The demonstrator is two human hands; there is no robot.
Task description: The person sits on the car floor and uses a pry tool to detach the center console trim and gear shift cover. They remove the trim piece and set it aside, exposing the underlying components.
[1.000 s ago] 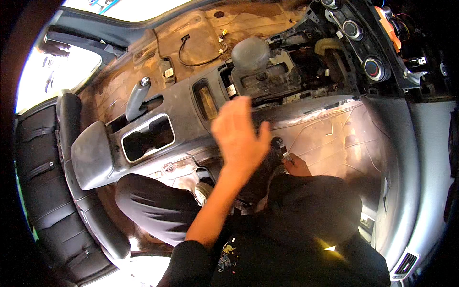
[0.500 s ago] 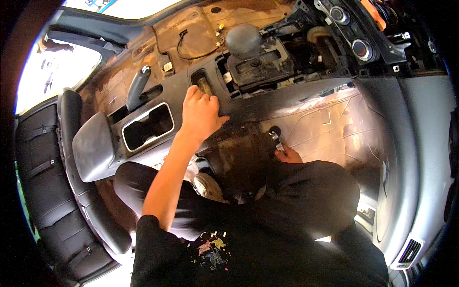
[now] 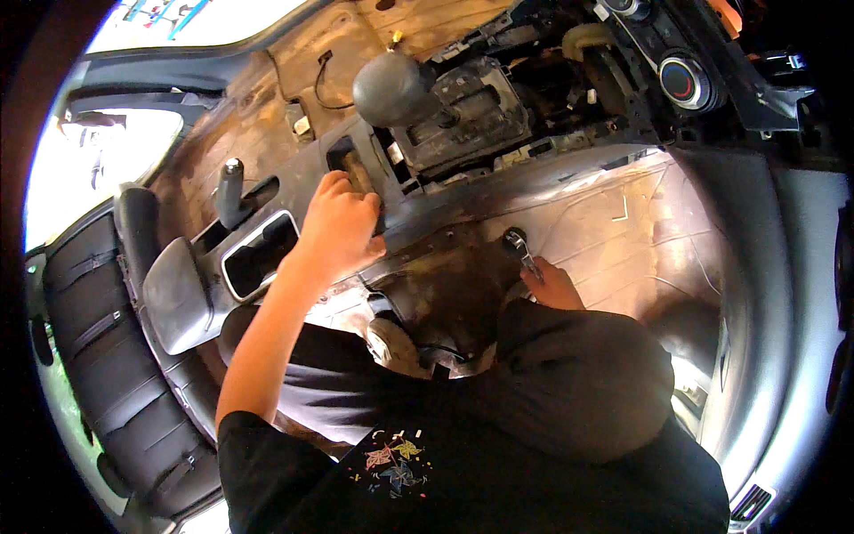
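a person is sitting inside a stripped car cabin, looking down at the centre tunnel. at the far left, a black seat [image 3: 98, 356] is lying beside the work area, next to a grey armrest lid [image 3: 178, 294]. just right of it, a handbrake lever [image 3: 231, 191] is sticking up from the grey centre console [image 3: 311, 169], beside its open rectangular cupholder recess [image 3: 258, 254]. the left hand [image 3: 338, 231] is resting on the console's edge, fingers curled over it, seemingly gripping the trim to brace or steady it. behind it, a rounded grey gear shift knob [image 3: 391, 89] is standing over the exposed shifter housing [image 3: 463, 111]. further right and lower, the right hand [image 3: 551, 287] is closing around the handle of a ratchet wrench [image 3: 520, 249], its head sitting down on the bare floor metal, likely on a fastener that cannot be seen. a dark-clothed knee [image 3: 578, 383] is partly covering that hand. at upper right, a round dashboard dial [image 3: 683, 82] is showing.
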